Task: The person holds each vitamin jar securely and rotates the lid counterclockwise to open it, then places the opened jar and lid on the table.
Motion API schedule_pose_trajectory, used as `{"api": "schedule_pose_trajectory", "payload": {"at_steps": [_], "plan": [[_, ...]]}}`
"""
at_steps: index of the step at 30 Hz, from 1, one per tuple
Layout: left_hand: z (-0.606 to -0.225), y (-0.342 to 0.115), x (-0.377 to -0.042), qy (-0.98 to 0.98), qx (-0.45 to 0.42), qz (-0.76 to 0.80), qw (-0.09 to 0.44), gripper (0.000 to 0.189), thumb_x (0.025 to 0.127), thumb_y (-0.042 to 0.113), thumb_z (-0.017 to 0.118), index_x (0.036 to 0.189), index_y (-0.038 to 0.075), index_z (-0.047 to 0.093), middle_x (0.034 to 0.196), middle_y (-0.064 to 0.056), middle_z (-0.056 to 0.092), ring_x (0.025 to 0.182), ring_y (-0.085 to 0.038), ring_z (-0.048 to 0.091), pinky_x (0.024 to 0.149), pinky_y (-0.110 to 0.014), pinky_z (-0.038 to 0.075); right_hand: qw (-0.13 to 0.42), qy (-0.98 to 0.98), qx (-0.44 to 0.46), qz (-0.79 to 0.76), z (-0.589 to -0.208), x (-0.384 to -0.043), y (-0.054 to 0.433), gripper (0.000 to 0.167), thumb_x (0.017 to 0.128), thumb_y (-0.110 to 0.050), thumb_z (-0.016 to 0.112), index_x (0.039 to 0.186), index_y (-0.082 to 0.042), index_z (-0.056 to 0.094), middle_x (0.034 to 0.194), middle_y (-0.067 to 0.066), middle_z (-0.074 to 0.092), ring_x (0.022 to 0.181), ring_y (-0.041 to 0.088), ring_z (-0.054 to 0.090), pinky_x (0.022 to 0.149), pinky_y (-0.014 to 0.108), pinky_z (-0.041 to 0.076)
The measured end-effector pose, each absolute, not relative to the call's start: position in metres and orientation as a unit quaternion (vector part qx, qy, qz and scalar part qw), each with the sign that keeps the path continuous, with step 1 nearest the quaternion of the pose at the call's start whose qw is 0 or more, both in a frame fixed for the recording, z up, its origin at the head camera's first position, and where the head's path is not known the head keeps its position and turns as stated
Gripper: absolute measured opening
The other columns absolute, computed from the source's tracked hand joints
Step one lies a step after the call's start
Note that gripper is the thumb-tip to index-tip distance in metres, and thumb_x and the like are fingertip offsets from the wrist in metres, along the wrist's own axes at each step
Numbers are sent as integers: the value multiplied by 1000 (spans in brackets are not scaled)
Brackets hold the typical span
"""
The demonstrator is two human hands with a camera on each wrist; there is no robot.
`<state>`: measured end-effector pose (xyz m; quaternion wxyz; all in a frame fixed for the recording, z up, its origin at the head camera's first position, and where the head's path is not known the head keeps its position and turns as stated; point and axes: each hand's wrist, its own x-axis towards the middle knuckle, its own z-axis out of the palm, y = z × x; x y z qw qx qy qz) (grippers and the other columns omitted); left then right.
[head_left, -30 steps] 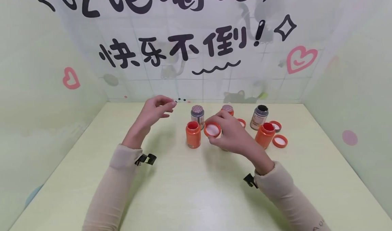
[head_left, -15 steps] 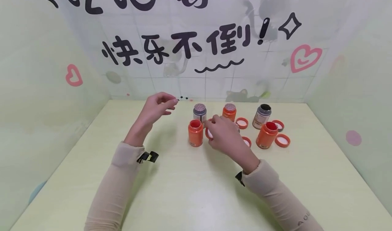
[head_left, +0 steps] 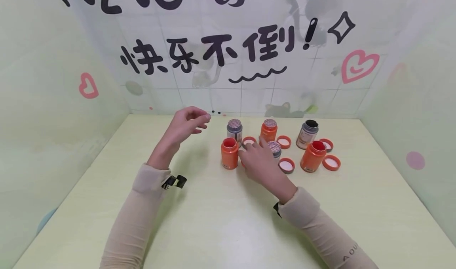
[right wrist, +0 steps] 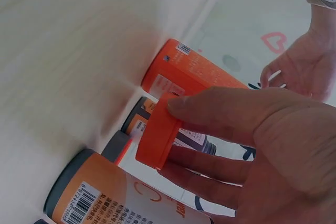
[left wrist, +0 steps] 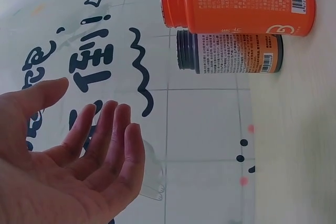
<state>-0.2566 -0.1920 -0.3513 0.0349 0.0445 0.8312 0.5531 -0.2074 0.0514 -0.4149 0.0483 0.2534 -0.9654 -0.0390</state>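
My right hand (head_left: pixel 261 164) pinches an orange screw cap (right wrist: pixel 157 135) between thumb and fingers, low over the table. In the head view that hand hides most of the cap. Just left of it stands an uncapped orange bottle (head_left: pixel 229 156) with a red inside. A grey-necked bottle with a sealed mouth (head_left: pixel 274 148) is partly covered by my right hand. My left hand (head_left: pixel 189 121) hovers above the table, left of the bottles, and holds nothing; its fingers are loosely bent in the left wrist view (left wrist: pixel 100 156).
Behind stand a sealed grey-necked bottle (head_left: pixel 234 131) and a sealed orange one (head_left: pixel 268 130). Farther right are a dark-mouthed bottle (head_left: pixel 307 135) and an open orange bottle (head_left: pixel 313 157). Several caps lie inside-up among them, one (head_left: pixel 286 165) near my right hand. A printed wall closes the back.
My right hand has lowered the orange cap, turning its white inside out of sight, toward the table beside the left orange bottle. My left hand has stayed raised. The head view has shifted slightly.
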Motion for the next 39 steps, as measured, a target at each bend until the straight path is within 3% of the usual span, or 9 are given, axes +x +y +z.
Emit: {"api": "schedule_pose_trajectory", "payload": {"at_steps": [9,20,27,31,34,37,39], "plan": [[-350,-191,-255,834,45,548,47,45,100,38,65,132,7,60,127,-14,65,116,-35,67,102,-46,56,26,-958,274,-80,-426,-207,48,43,88,-26,81,129,-17,73,131,14,71,129,34,64,123,56,33],[-352,-190,-257,835,44,546,52,42,100,37,66,130,8,61,126,-13,67,111,-30,70,101,-45,56,17,-958,277,-67,-429,-209,48,41,87,-28,83,125,-14,74,113,7,78,113,27,72,122,54,36],[-350,-189,-255,830,47,552,57,43,101,37,65,132,7,60,128,-15,67,116,-36,68,105,-51,53,27,-958,279,-66,-419,-205,51,39,83,-26,86,119,-12,76,112,7,78,117,27,70,127,51,29],[-350,-187,-255,831,47,552,58,42,101,37,64,132,8,60,128,-14,67,113,-33,69,103,-49,55,8,-957,288,-23,-400,-202,62,35,80,-28,88,109,-13,77,102,4,78,108,25,72,127,55,25],[-352,-185,-257,830,53,552,63,42,101,37,64,132,8,60,128,-14,67,112,-31,70,102,-47,55,-7,-957,287,47,-381,-198,77,37,79,-30,89,110,-14,78,102,2,77,100,22,70,121,53,35],[-355,-183,-258,829,59,552,66,42,101,36,64,132,8,60,128,-14,67,113,-33,69,101,-46,56,2,-953,284,107,-364,-193,94,37,82,-30,87,114,-16,78,106,0,77,94,21,68,101,45,51],[-357,-182,-257,829,63,553,64,42,101,36,64,131,8,60,127,-14,67,115,-35,69,101,-47,56,19,-950,277,140,-355,-189,105,39,83,-30,86,118,-16,77,112,0,77,100,21,70,106,47,50]]}}
